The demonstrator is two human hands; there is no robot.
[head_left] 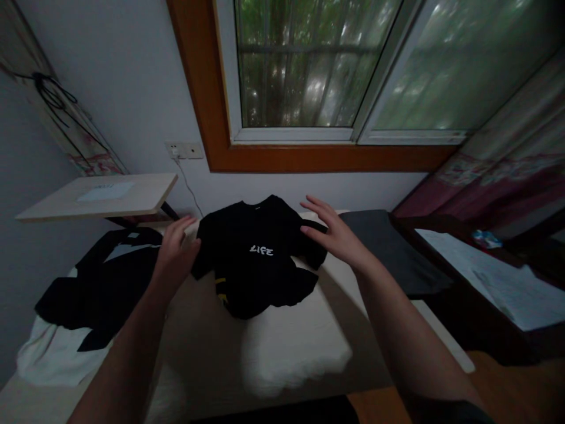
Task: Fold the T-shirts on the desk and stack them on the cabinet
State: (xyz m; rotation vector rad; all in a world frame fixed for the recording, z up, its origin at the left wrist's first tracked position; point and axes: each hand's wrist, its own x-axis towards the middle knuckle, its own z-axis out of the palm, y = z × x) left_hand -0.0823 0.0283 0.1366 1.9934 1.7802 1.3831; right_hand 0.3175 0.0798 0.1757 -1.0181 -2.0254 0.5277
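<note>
A black T-shirt with white lettering on its chest and a yellow mark near one side lies spread on the pale table, its collar towards the window. Its lower edge is uneven and partly folded. My left hand is beside the left sleeve, fingers bent a little and apart; whether it touches the cloth I cannot tell. Over the right sleeve is my right hand, its fingers spread and nothing in them.
Dark and white clothes lie in a pile at the left, below a raised wooden shelf. A grey folded cloth is on the right. Beyond it, papers cover a dark surface. A white cord hangs from the wall socket.
</note>
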